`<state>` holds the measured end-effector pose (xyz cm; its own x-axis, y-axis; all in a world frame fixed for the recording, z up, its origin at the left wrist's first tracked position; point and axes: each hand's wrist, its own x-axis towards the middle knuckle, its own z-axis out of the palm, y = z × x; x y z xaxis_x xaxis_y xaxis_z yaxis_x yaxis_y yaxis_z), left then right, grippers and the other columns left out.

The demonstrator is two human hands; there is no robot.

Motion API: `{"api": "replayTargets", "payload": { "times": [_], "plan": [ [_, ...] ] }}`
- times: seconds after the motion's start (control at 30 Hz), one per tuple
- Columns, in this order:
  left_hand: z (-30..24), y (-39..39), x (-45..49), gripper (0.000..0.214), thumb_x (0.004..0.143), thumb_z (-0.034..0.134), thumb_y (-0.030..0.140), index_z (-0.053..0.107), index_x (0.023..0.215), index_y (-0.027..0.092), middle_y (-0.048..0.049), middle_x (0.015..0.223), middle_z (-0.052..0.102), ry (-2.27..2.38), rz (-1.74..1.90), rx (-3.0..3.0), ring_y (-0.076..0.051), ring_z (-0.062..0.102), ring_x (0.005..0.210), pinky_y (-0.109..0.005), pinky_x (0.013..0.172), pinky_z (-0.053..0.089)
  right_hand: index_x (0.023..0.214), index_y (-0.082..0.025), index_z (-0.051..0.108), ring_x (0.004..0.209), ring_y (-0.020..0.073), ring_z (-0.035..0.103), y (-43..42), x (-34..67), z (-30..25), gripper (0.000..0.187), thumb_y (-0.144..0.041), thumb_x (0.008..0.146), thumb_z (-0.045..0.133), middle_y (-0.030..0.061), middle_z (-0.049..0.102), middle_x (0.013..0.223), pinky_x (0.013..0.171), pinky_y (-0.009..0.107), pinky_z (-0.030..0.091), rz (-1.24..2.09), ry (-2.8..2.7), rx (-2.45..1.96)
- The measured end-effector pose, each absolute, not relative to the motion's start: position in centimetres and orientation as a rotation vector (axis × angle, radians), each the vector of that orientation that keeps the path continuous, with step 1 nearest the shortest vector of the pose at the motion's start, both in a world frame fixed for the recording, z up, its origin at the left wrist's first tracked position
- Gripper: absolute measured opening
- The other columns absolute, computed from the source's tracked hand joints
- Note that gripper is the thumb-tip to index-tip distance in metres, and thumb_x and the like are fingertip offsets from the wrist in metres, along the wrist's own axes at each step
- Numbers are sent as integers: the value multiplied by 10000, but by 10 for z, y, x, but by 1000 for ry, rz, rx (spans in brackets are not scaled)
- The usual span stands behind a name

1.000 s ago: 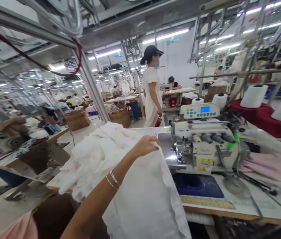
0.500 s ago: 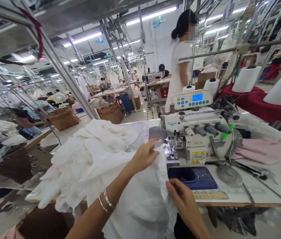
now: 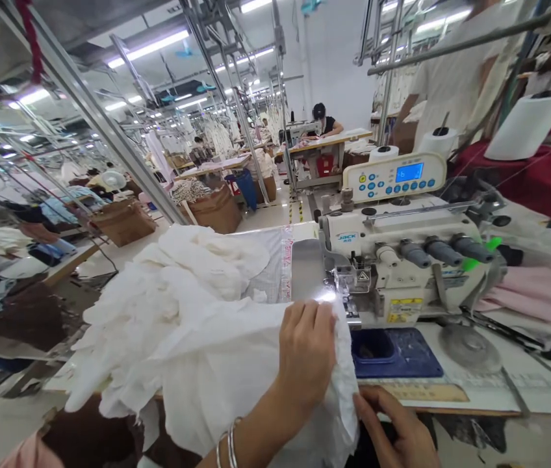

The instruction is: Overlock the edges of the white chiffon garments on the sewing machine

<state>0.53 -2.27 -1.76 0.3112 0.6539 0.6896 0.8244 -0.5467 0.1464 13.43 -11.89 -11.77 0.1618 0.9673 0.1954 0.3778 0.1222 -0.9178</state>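
Note:
A length of white fabric [image 3: 236,364] lies over the table edge and hangs toward me, its gathered right edge running up to the presser-foot area of an overlock sewing machine [image 3: 402,247]. My left hand [image 3: 307,354], with two bracelets at the wrist, has its fingers curled on the fabric beside that edge, just in front of the machine's lit needle area. Lower down, my right hand [image 3: 395,422] pinches the same edge between thumb and fingers. The fingertips of my left hand are partly hidden in the cloth.
A heap of white cloth [image 3: 158,292] fills the table's left side. Right of the needle area lies a blue tray [image 3: 397,351], with pink fabric [image 3: 538,292] beyond. A thread cone [image 3: 529,127] stands behind the machine. One person [image 3: 324,120] sits at a far sewing machine.
My left hand has come back toward me from beside the needle, its fingers now curled on the fabric. My right hand moved slightly down and right. A standing person moved right.

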Motion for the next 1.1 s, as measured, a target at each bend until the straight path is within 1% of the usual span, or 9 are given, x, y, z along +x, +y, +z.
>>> {"api": "replayTargets", "payload": {
  "times": [0.1,0.2,0.27,0.43,0.57,0.67,0.9,1.0,1.1],
  "plan": [
    [-26,-26,5,155,905,464,42,547,986,144,-50,813,606,-1331,-1266,-2401,-186,536,798,-321,727,485,1142,-224,614,881,187,656,-102,140,-99,237,-306,935,533,71,661,1015,777,261,523,380,-1497,-1379],
    [-32,-26,-5,230,907,436,15,550,1055,150,-59,877,618,-1270,-1482,-2463,-176,556,879,-311,784,506,1334,-212,514,819,190,579,-81,139,-74,381,-210,953,499,76,569,924,719,312,493,145,-1555,-1300],
    [-34,-26,-12,295,904,397,-8,552,1093,158,-63,905,626,-1210,-1562,-2517,-170,566,919,-308,805,514,1378,-203,480,746,181,517,-69,137,-61,424,-176,955,493,52,508,835,673,325,463,76,-1623,-1253],
    [-38,-28,-23,405,894,358,-18,508,1234,143,-92,979,624,-1103,-1591,-2615,-178,559,982,-344,842,517,1338,-145,516,713,183,454,-56,125,-54,381,-176,959,488,48,464,804,642,339,405,-38,-1780,-1213],
    [-40,-27,-24,438,894,365,-1,491,1283,156,-129,1147,568,-1128,-1474,-2615,-193,536,1061,-358,868,520,1263,-106,577,719,204,444,-56,117,-54,327,-191,970,458,49,465,767,626,335,366,-100,-1875,-1274],
    [-40,-26,-24,415,894,393,4,523,1254,165,-141,1233,543,-1142,-1331,-2602,-213,518,1092,-376,879,525,1237,-107,594,718,195,443,-57,119,-53,307,-154,964,461,43,464,759,630,323,352,-33,-1871,-1269],
    [-38,-26,-27,449,841,389,-54,540,1225,123,-121,1159,626,-997,-1270,-2646,-220,503,1073,-390,892,518,1267,-118,561,677,164,432,-57,133,-59,317,-163,958,510,20,460,744,646,316,341,-137,-1776,-1250],
    [-33,-28,-27,396,832,420,-32,569,1162,129,-121,1186,625,-974,-1294,-2669,-220,519,1051,-390,874,514,1248,-112,585,703,188,454,-53,132,-61,311,-214,972,485,38,482,750,649,330,358,-154,-1788,-1286],
    [-26,-30,-22,253,836,486,42,596,1040,144,-103,1198,629,-1019,-1297,-2674,-224,537,1001,-402,846,496,1217,-96,611,731,207,485,-50,131,-60,315,-226,982,448,63,509,775,658,346,377,-134,-1792,-1310]
  ]
}}
